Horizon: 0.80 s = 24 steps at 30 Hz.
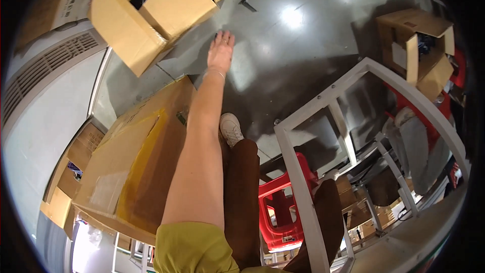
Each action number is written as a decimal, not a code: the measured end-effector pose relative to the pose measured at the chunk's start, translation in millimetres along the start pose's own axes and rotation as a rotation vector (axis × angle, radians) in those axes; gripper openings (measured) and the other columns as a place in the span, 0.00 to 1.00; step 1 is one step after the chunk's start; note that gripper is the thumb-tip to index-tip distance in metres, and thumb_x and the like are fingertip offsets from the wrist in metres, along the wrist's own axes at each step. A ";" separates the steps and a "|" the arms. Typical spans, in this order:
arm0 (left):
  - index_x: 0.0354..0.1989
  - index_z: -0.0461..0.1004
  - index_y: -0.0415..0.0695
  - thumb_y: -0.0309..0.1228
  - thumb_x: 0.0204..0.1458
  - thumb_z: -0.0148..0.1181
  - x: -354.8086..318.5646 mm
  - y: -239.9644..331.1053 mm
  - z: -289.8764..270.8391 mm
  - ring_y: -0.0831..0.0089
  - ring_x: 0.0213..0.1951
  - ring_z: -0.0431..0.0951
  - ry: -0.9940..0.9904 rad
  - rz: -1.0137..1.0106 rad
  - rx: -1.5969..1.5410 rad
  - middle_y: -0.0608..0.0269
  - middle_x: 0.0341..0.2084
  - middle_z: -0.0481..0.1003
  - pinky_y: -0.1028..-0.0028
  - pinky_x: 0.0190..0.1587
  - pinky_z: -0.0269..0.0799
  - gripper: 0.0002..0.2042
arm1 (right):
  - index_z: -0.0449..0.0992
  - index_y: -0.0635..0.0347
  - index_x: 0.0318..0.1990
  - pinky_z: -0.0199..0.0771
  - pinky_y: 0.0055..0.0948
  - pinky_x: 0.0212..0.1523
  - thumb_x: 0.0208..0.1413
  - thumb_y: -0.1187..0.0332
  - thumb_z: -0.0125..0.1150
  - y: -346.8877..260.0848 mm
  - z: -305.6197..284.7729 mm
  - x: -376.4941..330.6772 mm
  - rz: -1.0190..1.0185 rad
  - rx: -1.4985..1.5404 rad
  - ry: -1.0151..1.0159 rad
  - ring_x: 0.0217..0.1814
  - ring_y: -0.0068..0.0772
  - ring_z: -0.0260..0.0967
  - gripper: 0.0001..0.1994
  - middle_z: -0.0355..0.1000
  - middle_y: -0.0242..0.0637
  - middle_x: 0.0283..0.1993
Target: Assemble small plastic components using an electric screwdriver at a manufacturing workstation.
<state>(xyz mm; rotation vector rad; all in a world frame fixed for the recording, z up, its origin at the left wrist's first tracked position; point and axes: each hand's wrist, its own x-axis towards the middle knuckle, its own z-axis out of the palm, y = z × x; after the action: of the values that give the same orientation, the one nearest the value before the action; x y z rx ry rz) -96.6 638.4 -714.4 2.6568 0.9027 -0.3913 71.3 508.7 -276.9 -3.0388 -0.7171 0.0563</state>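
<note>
My left arm stretches forward, and my left hand [221,49] hovers over the grey floor, back of the hand up and fingers extended. Nothing is plainly held; a small dark spot shows by one fingertip, too small to make out. Ahead and slightly right of the fingers lies a small dark L-shaped object [247,4] on the floor, apart from the hand. An open cardboard box [179,2] with its flaps spread stands to the far left of the hand. My right hand is out of sight.
A large taped carton [129,159] stands close on my left. On the right are a white metal frame [298,172], a red plastic stool [270,212] and an open carton [432,63] with dark things in it. Another person's grey-clad legs [417,146] show beyond the frame.
</note>
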 end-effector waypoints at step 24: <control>0.42 0.72 0.43 0.56 0.23 0.69 166.2 23.5 -45.2 0.59 0.44 0.73 0.206 -0.713 -0.536 0.53 0.39 0.75 0.67 0.48 0.68 0.37 | 0.61 0.54 0.58 0.43 0.42 0.66 0.61 0.56 0.37 95.1 0.9 26.9 0.382 0.281 0.132 0.66 0.38 0.48 0.21 0.51 0.39 0.65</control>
<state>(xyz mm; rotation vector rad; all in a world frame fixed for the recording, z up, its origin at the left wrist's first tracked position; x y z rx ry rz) 52.2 727.5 -726.4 1.8498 1.7314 -0.0049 137.8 435.6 -281.1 -2.8264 -0.1013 -0.0353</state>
